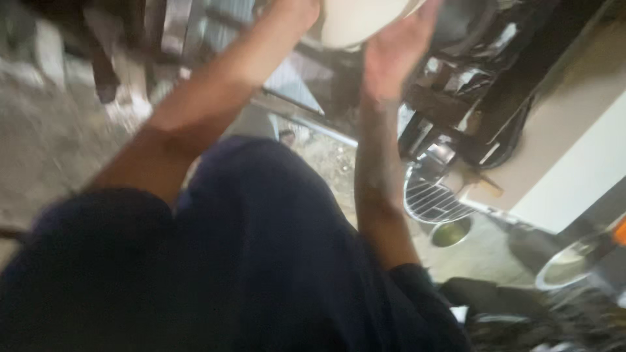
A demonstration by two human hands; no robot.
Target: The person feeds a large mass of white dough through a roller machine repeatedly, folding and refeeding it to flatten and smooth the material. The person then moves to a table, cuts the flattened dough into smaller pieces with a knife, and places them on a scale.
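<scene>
While fingers spread, both hands cup pale dough.

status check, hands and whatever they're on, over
Left hand and right hand both raised, pressed on a pale round mass at top of frame. Grip detail blurred. Wire rack and small metal bowl lower right, apart from hands.

Round pale thing at top, about 12 o'clock. Left hand touching its 9 o'clock side, right hand against its 4 o'clock side. Wire rack at 4 o'clock from right hand, near right forearm. Small bowl just below rack. Counter at 3 o'clock. Metal plate below counter, at 4 o'clock.
</scene>
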